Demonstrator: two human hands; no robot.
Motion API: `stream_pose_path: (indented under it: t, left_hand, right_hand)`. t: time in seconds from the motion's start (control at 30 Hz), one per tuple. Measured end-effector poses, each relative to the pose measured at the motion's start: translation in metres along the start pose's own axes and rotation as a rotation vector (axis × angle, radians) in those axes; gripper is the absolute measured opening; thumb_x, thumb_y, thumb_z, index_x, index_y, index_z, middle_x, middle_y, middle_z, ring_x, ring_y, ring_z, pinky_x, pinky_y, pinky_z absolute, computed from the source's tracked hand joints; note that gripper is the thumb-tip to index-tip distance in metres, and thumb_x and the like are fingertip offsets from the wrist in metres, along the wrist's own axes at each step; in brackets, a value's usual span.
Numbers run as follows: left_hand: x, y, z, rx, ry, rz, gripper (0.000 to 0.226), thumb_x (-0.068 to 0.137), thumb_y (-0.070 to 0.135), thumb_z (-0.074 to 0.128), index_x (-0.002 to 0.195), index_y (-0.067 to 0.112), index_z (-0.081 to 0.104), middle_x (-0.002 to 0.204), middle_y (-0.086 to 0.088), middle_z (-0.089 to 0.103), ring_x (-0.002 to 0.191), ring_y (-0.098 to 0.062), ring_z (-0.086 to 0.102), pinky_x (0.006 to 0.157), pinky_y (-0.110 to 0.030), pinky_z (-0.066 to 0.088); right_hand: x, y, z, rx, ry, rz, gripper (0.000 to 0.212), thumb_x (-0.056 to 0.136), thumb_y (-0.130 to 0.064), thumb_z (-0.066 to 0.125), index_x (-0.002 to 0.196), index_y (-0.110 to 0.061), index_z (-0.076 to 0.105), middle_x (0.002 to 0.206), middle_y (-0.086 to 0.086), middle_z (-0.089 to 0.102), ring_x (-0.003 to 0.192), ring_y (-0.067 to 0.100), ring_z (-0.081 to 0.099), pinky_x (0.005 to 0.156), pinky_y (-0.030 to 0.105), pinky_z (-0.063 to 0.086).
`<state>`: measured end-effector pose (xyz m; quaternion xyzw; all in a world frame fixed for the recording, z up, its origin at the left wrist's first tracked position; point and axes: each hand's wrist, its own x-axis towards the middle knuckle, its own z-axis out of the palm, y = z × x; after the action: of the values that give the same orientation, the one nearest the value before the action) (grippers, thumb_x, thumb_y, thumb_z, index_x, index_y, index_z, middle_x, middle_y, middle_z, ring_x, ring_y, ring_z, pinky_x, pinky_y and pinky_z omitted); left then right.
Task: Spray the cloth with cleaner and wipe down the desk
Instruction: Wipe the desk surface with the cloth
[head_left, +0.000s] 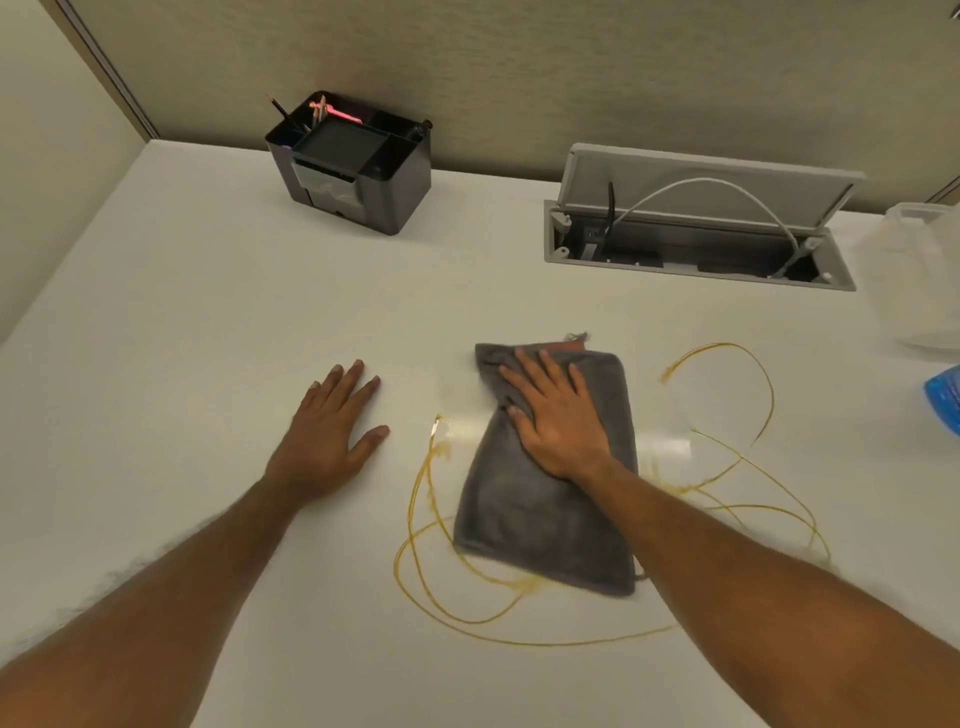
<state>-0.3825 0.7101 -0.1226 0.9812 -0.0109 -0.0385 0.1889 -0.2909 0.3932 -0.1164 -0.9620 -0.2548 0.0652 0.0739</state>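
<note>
A grey folded cloth lies on the white desk, over thin yellow-brown squiggly lines of spilled liquid that loop around it. My right hand presses flat on the cloth's upper half, fingers spread. Left of it, my left hand rests flat on the bare desk and holds nothing. At the far right edge shows part of a blue object; I cannot tell if it is the cleaner.
A black desk organizer with pens stands at the back. An open grey cable hatch with a white cable is sunk in the desk at the back right. A clear plastic container sits at the right edge. Partition walls bound the desk.
</note>
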Motion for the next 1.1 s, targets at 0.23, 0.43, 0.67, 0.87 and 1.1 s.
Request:
stream_pose_path:
  t: [0.23,0.43,0.67,0.87,1.1]
  left_hand:
    - [-0.011,0.000,0.005,0.053,0.082,0.040,0.071,0.095,0.060,0.029,0.156,0.023,0.026,0.166,0.004,0.012,0.154,-0.015,0.005,0.125,-0.038,0.005]
    - [-0.019,0.009,0.005,0.112,0.126,-0.042,0.070,0.093,0.062,0.030,0.151,0.024,0.037,0.163,0.001,0.027,0.152,-0.019,0.020,0.122,-0.048,0.014]
    - [-0.024,0.007,0.008,0.056,0.148,-0.098,0.075,0.090,0.069,0.034,0.150,0.023,0.039,0.163,0.003,0.026,0.152,-0.016,0.019,0.124,-0.045,0.010]
    - [-0.026,0.007,0.004,0.029,0.145,-0.071,0.076,0.090,0.066,0.034,0.150,0.020,0.039,0.163,0.001,0.026,0.152,-0.018,0.019,0.125,-0.044,0.007]
    - [-0.025,0.006,0.007,0.101,0.098,-0.053,0.077,0.094,0.065,0.024,0.155,0.019,0.026,0.166,-0.001,0.013,0.154,-0.018,0.006,0.125,-0.045,0.002]
  right_hand:
    - [0.057,-0.059,0.009,-0.016,-0.039,0.126,0.089,0.083,-0.082,0.013,0.156,-0.032,0.004,0.166,0.002,-0.003,0.151,0.033,-0.008,0.116,0.063,-0.006]
    - [-0.011,-0.049,0.015,0.076,0.030,-0.134,0.055,0.098,-0.051,0.032,0.152,-0.039,0.026,0.164,-0.010,0.015,0.152,0.019,0.006,0.122,0.050,0.004]
    - [0.031,-0.033,-0.007,0.015,0.024,0.218,0.064,0.098,-0.054,0.026,0.156,-0.028,0.016,0.165,0.004,0.008,0.151,0.029,0.004,0.120,0.058,0.002]
    - [0.016,-0.080,0.011,-0.006,-0.066,-0.088,0.072,0.093,-0.070,0.019,0.156,-0.036,0.007,0.166,-0.001,-0.004,0.151,0.026,-0.011,0.117,0.062,0.000]
    - [-0.001,-0.020,0.003,0.004,0.017,0.043,0.063,0.096,-0.056,0.017,0.155,-0.034,0.017,0.165,-0.004,0.008,0.152,0.022,0.004,0.121,0.056,0.004]
